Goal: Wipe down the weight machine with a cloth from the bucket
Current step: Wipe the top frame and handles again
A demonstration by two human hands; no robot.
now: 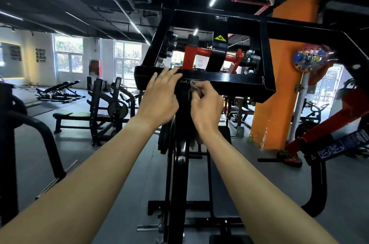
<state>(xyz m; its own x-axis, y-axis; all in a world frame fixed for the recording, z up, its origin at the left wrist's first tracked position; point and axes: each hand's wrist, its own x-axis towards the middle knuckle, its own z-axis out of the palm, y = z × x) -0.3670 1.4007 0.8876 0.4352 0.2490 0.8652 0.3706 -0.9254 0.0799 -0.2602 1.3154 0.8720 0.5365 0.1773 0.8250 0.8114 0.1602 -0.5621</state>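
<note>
The weight machine's black steel frame (229,81) fills the middle of the view, with red pivot parts (196,53) inside its upper box. My left hand (159,96) lies flat with straight fingers on the front crossbar. My right hand (205,104) is curled around a small greyish cloth (193,85) and presses it against the crossbar just right of the central upright (180,144). A strip of the cloth hangs below my right wrist. No bucket is visible.
An orange pillar (279,84) stands to the right beside a red machine arm (319,128). Black benches (89,118) and racks stand on the grey floor to the left. A curved black handle (36,126) sits close at the left edge.
</note>
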